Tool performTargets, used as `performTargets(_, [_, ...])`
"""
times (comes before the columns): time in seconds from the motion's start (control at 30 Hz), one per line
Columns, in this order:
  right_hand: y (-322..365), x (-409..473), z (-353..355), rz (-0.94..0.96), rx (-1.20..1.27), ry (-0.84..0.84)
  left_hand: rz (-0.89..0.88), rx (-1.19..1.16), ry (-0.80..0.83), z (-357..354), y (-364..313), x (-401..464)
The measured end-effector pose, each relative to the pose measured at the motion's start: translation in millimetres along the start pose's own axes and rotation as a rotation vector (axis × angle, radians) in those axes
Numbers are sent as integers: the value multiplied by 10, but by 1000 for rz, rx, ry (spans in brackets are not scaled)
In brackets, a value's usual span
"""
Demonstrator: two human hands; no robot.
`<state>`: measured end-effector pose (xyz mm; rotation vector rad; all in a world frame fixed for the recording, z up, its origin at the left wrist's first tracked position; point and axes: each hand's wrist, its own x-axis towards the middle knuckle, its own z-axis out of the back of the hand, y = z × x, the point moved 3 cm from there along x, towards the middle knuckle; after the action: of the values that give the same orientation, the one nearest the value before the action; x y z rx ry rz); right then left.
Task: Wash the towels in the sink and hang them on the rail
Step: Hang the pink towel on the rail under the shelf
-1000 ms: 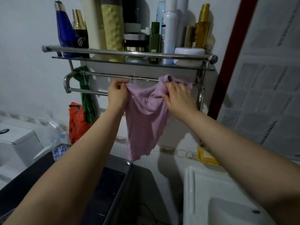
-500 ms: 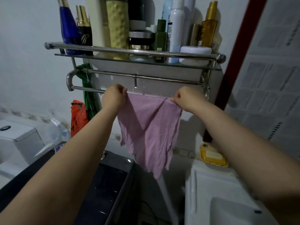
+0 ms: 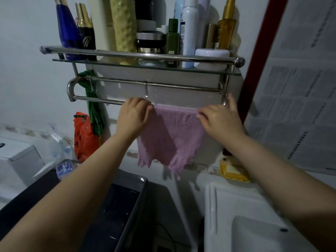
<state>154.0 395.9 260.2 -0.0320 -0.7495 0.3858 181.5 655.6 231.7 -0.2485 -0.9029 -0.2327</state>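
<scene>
A plain lilac towel [image 3: 171, 135], a cobalt-blue bottle [image 3: 68, 31], an orange bag [image 3: 84, 137], a yellow soap dish [image 3: 233, 171].

Head-worn camera looks forward, slightly down, close to the rail [image 3: 101, 100].
</scene>
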Motion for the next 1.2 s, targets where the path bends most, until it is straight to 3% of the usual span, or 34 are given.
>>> performTargets(0.13, [-20, -54, -111, 37, -148, 124, 9, 29, 101, -91, -9, -63])
performTargets(0.3, [-165, 2, 31, -93, -316, 165, 42, 36, 119, -71, -105, -105])
performTargets(0.47, [-54, -195, -40, 106, -221, -105, -33, 35, 91, -98, -259, -143])
performTargets(0.57, [-72, -312, -142, 115, -190, -66, -29, 39, 143, -150, -321, -166])
performTargets(0.67, [-178, -372, -156, 149, -152, -52, -25, 22, 85, -146, -410, -240])
performTargets(0.8, [-264, -599, -147, 188, 52, -92, -126, -82, -57, -167, -776, -414])
performTargets(0.9, [-378, -947, -132, 189, 237, -128, -226, -243, -38, -271, -1239, -627])
performTargets(1.0, [-582, -1350, -189, 80, 356, -26, -240, -351, 126, -461, -1745, -882])
performTargets(1.2, [-1137, -2270, -337, -244, 465, 408, -172, -495, 488, -958, -2691, -1422])
